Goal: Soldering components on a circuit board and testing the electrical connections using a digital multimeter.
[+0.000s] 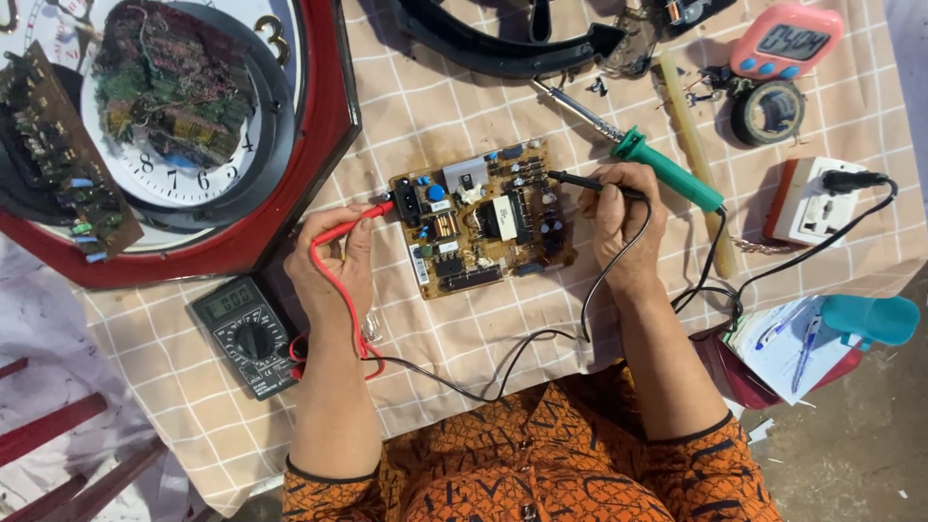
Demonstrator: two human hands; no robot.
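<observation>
Grey digital multimeter sits nearest on the checked-cloth counter, by the left wrist. Left hand pinches the thin red probe, right hand pinches the thin black probe. The tan rectangular circuit board lies flat right between both hands, tips touching its edges. Green-handled soldering iron lies just beyond.

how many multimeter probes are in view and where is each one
2. The red probe is in the left hand, tip at the circuit board's left edge. The black probe is in the right hand, at the board's upper right.
</observation>
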